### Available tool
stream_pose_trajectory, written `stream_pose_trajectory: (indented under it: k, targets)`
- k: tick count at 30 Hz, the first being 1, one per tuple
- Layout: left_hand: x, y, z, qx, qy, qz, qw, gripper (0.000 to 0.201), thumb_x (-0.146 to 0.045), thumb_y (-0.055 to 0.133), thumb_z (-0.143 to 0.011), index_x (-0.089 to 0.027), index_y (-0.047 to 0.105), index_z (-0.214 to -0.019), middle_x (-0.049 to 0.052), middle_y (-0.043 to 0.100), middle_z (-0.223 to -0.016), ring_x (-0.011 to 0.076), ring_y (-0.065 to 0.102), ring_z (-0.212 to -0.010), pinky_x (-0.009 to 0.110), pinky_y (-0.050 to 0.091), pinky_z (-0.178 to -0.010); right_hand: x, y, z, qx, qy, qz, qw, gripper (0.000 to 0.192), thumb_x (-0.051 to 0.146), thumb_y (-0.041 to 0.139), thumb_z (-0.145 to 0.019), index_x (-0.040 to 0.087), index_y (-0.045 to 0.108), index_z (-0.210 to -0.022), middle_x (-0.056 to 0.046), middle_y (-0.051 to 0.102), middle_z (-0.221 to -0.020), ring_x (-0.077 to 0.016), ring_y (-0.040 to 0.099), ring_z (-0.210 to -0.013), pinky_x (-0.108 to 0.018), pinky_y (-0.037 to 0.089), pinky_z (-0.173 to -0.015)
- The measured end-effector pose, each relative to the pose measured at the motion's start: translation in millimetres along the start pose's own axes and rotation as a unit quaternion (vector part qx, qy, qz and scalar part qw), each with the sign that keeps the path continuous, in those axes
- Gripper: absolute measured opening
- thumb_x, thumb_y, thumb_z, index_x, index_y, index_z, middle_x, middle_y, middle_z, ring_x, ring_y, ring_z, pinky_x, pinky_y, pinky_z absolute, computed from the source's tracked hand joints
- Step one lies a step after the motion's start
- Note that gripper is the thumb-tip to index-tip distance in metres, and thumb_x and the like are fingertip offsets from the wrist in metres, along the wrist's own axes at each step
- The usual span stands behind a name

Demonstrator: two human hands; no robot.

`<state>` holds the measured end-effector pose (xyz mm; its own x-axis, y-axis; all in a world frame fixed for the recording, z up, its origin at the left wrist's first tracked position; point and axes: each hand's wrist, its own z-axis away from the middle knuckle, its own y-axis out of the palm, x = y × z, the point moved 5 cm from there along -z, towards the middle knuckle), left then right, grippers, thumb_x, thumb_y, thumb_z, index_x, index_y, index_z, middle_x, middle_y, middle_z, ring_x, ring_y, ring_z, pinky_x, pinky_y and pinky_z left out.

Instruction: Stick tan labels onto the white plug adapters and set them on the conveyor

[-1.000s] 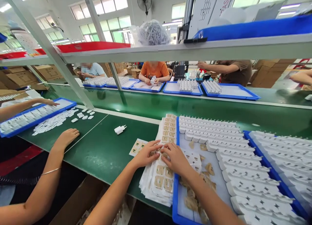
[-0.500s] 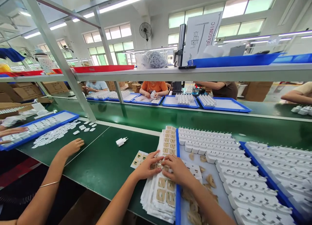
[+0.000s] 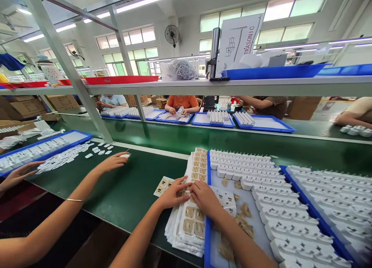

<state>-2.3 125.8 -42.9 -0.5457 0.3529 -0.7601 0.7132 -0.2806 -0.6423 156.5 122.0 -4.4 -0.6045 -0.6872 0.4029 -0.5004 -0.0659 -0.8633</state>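
On the green bench (image 3: pixel 136 194), the blue tray (image 3: pixel 207 244) was lined along its far and right edges with white housings (image 3: pixel 290 213), and the stack of label sheets (image 3: pixel 193 221) was laid along its left edge. Mid-stack was covered by the right hand (image 3: pixel 205 196) and left hand (image 3: pixel 174 193), fingertips nearly together, fingers curled narrow; whether a label was pinched could not be told. A small sheet (image 3: pixel 162 186) was partly hidden behind the left hand, and brown scraps (image 3: pixel 245 210) were strewn inside the tray's left edge.
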Motion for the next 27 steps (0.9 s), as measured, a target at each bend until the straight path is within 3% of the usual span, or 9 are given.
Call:
stream_pose_trajectory:
  k: [5,11,17,20,23,27]
  targets:
    - [0,0.2,0,0.005,-0.009,0.0,1.0,0.063,-0.054,0.065,-0.086,-0.03,0.052,-0.143,0.01,0.03,-0.162,0.0316,0.028,-0.149,0.048,0.023,-0.123,-2,-21,5,-0.011,-0.017,-0.05,0.999,0.009,0.012,0.057,-0.09,0.02,0.059,-0.086,-0.006,0.068,-0.093,-0.0239,0.061,-0.093,-0.04,0.049,-0.086]
    - [-6,-2.0,1,-0.004,-0.008,-0.006,1.0,0.062,-0.055,0.064,-0.086,-0.03,0.053,-0.142,0.01,0.033,-0.16,0.0337,0.032,-0.147,0.051,0.026,-0.122,-12,-70,7,-0.073,0.03,-0.113,0.99,0.016,0.026,0.046,-0.099,0.021,0.059,-0.092,-0.004,0.069,-0.088,-0.0181,0.063,-0.08,-0.031,0.051,-0.072]
    - [-14,-5.2,2,-0.05,0.016,-0.019,0.998,0.052,-0.048,0.066,-0.087,-0.027,0.06,-0.134,0.012,0.043,-0.152,0.0319,0.04,-0.141,0.049,0.032,-0.119,10,-117,33,-0.084,0.043,-0.13,0.987,0.009,0.029,0.058,-0.095,0.024,0.064,-0.092,-0.003,0.071,-0.088,-0.0204,0.065,-0.082,-0.034,0.051,-0.075]
    - [-16,-8.6,2,-0.084,0.03,-0.025,0.996,0.046,-0.046,0.064,-0.089,-0.026,0.063,-0.13,0.012,0.048,-0.147,0.0309,0.043,-0.138,0.05,0.034,-0.118,12,-116,59,-0.064,0.055,-0.152,0.985,0.009,0.029,0.057,-0.096,0.025,0.065,-0.094,-0.004,0.071,-0.091,-0.0212,0.066,-0.085,-0.034,0.052,-0.075]
    - [-20,-12.8,2,-0.114,0.039,-0.031,0.992,0.041,-0.042,0.061,-0.092,-0.025,0.062,-0.129,0.013,0.052,-0.143,0.0296,0.047,-0.134,0.049,0.037,-0.115,1,-98,81,-0.041,0.067,-0.157,0.984,0.011,0.027,0.056,-0.096,0.025,0.066,-0.1,-0.005,0.072,-0.093,-0.0217,0.066,-0.087,-0.034,0.052,-0.077]
    - [-39,-15.6,-8,-0.113,0.062,-0.064,0.99,0.037,-0.037,0.058,-0.094,-0.024,0.062,-0.127,0.012,0.058,-0.135,0.0276,0.051,-0.128,0.047,0.041,-0.112,-14,-79,95,-0.041,0.063,-0.143,0.987,0.012,0.019,0.054,-0.095,0.022,0.065,-0.092,-0.005,0.071,-0.09,-0.022,0.065,-0.087,-0.036,0.052,-0.079]
